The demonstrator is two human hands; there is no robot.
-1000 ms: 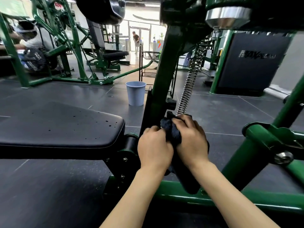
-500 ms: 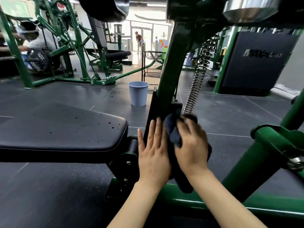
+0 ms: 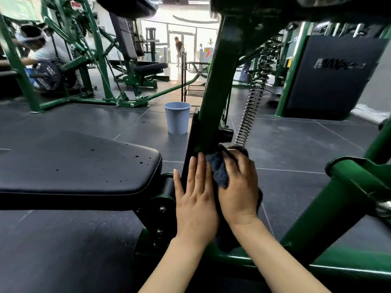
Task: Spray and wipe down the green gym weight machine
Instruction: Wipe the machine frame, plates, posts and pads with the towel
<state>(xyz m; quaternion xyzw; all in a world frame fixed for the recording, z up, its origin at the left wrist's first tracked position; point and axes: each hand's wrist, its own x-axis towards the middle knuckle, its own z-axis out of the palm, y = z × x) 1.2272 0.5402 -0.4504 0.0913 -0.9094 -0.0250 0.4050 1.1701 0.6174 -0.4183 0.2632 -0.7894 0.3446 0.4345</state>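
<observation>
The green weight machine's slanted upright post point(image 3: 213, 98) rises through the middle of the view from its base bar point(image 3: 338, 269). My right hand point(image 3: 239, 189) presses a dark blue cloth point(image 3: 219, 170) against the lower part of that post. My left hand point(image 3: 195, 195) lies flat beside it, fingers straight and together, against the post's black side plate, holding nothing. A steel coil spring point(image 3: 250, 115) runs down to just above my right fingers. No spray bottle is in view.
The machine's black padded seat point(image 3: 69, 163) with dark droplets fills the left. A pale blue bucket point(image 3: 177, 117) stands on the floor behind the post. A thick green brace point(image 3: 330, 210) slants at right. Other green machines and a crouching person point(image 3: 36, 53) are at back left.
My left hand went from a closed fist to flat, straight fingers on the post. Both hands and the cloth slid slightly up the post.
</observation>
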